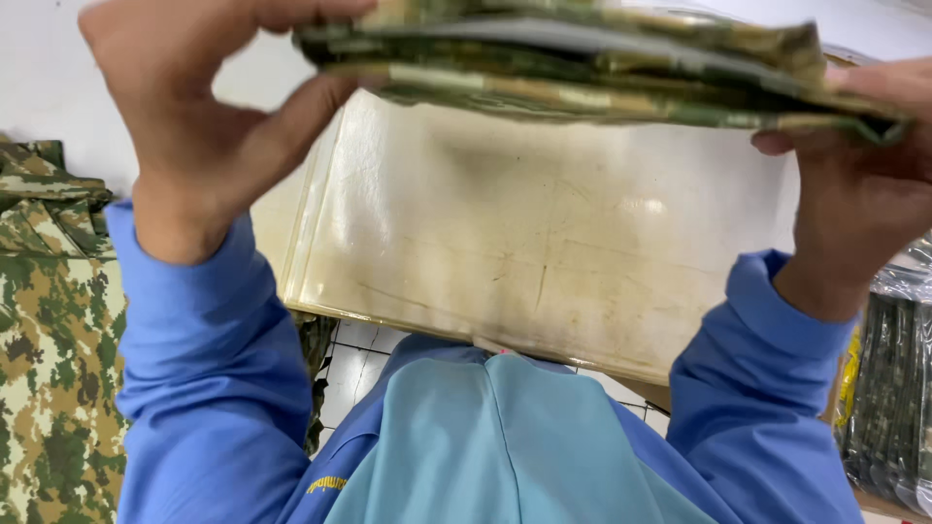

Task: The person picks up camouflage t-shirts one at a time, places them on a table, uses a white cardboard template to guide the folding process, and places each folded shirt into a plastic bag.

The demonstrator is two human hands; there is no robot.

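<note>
A folded camouflage garment [582,68] in green, tan and brown is held up flat above a worn cream board [544,252]. My left hand [204,116] pinches its left edge between thumb and fingers. My right hand [864,184] grips its right edge, fingers wrapped under the fold. Both arms wear blue sleeves.
A pile of camouflage cloth [49,330] lies at the left. Bagged camouflage items in clear plastic [893,388] are stacked at the right. A white tiled floor [354,354] shows below the board's near edge.
</note>
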